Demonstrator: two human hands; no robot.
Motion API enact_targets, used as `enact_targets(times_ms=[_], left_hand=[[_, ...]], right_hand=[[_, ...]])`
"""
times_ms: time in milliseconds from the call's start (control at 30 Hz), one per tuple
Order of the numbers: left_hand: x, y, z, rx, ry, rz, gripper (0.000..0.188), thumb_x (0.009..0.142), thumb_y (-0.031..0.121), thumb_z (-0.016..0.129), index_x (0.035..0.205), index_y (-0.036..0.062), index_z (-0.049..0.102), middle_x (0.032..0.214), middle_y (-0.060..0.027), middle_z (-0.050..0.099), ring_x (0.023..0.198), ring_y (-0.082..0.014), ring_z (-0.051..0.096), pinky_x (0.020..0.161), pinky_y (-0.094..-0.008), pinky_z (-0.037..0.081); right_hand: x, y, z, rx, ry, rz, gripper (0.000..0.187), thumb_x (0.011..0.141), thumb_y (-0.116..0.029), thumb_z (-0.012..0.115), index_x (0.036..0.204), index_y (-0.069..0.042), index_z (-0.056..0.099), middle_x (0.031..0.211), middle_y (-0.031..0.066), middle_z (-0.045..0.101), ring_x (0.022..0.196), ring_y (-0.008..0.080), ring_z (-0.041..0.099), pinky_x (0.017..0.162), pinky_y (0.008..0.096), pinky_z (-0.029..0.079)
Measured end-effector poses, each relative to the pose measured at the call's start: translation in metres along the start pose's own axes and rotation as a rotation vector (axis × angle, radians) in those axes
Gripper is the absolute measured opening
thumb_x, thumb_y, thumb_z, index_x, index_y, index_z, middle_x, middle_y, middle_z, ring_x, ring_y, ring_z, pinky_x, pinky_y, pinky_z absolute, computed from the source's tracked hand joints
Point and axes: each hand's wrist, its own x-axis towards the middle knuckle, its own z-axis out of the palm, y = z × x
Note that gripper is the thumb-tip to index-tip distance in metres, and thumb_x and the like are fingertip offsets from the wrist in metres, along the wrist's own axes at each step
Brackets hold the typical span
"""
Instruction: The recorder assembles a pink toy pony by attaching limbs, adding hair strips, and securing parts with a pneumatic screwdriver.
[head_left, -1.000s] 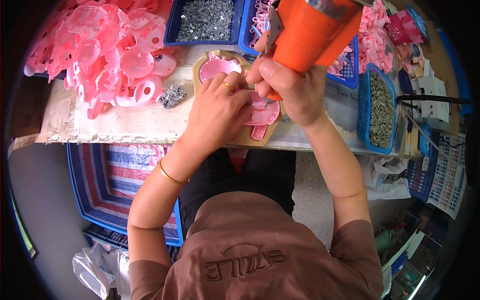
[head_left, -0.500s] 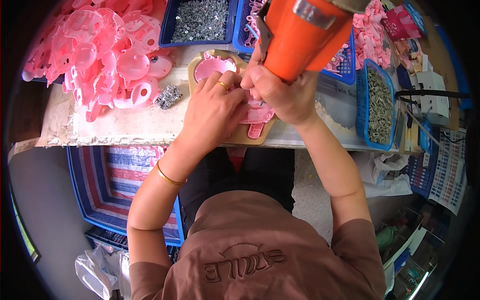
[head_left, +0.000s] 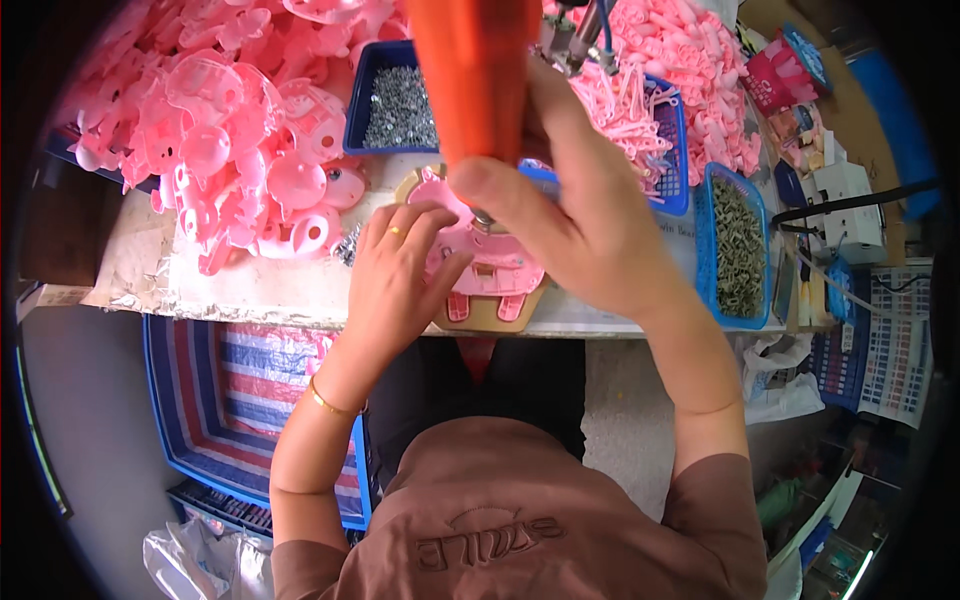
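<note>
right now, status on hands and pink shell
Right hand gripping driver. Left hand open at shell. Shell on tan board, partly hidden by both hands.

A workshop is being indicated: pink plastic parts [head_left: 205, 150] and a basket [head_left: 737, 321] of metal pieces [head_left: 738, 250] are being kept on a bench [head_left: 225, 292], and an orange power tool [head_left: 478, 85] is being held.

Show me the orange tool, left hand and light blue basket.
Orange tool [head_left: 478, 85], head view: its blurred body.
Left hand [head_left: 392, 268], head view: back of the hand.
Light blue basket [head_left: 740, 323], head view: its near rim.
</note>
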Motion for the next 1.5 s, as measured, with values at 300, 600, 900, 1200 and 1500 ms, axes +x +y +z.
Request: enact_targets(times_ms=[300, 600, 900, 1200, 1500], left_hand=[[-0.017, 0.003, -0.004, 0.065, -0.088, -0.028, 0.057, 0.073, 0.032, 0.078, 0.119, 0.0035, 0.057, 0.124, -0.0127, 0.056, 0.121, -0.0335, 0.048, 0.104, -0.0458, 0.038], [-0.021, -0.004, -0.001, 0.051, -0.094, -0.037, 0.058, 0.073, 0.035, 0.077, 0.118, 0.0035, 0.058, 0.125, -0.0129, 0.056, 0.124, -0.0337, 0.046, 0.107, -0.0467, 0.036], [-0.019, -0.007, 0.001, 0.016, -0.107, -0.004, 0.051, 0.074, 0.033, 0.075, 0.114, 0.0047, 0.061, 0.123, -0.012, 0.058, 0.124, -0.0324, 0.049, 0.108, -0.0466, 0.036], [-0.018, -0.005, -0.003, 0.028, -0.168, -0.048, 0.049, 0.075, 0.037, 0.074, 0.112, 0.0059, 0.063, 0.122, -0.0111, 0.059, 0.118, -0.0334, 0.05, 0.107, -0.0451, 0.036], [-0.019, -0.008, 0.001, 0.038, -0.17, -0.038, 0.05, 0.076, 0.038, 0.074, 0.113, 0.007, 0.063, 0.124, -0.0108, 0.059, 0.117, -0.0333, 0.051, 0.106, -0.0448, 0.037]], right_hand=[[0.142, -0.011, -0.073, 0.042, -0.01, -0.225, 0.047, 0.096, -0.026, 0.064, 0.131, 0.002, 0.05, 0.117, 0.009, 0.06, 0.11, 0.015, 0.055, 0.095, 0.0257, 0.043], [0.1, -0.031, -0.027, 0.488, -0.008, 0.109, 0.055, 0.078, -0.007, 0.061, 0.129, 0.004, 0.044, 0.089, 0.0067, 0.06, 0.074, 0.0145, 0.061, 0.072, 0.0236, 0.053], [0.065, -0.043, 0.001, 0.456, 0.14, 0.246, 0.054, 0.078, -0.008, 0.063, 0.125, 0.008, 0.042, 0.069, 0.0106, 0.062, 0.053, 0.0149, 0.06, 0.049, 0.0251, 0.047], [0.057, -0.038, 0.009, 0.371, 0.134, 0.316, 0.05, 0.078, -0.009, 0.063, 0.122, 0.008, 0.047, 0.068, 0.0071, 0.062, 0.051, 0.0111, 0.057, 0.048, 0.0222, 0.044], [0.059, -0.041, 0.008, 0.377, 0.11, 0.389, 0.051, 0.077, -0.009, 0.064, 0.121, 0.01, 0.047, 0.068, 0.0069, 0.062, 0.053, 0.0116, 0.059, 0.045, 0.0213, 0.042]])
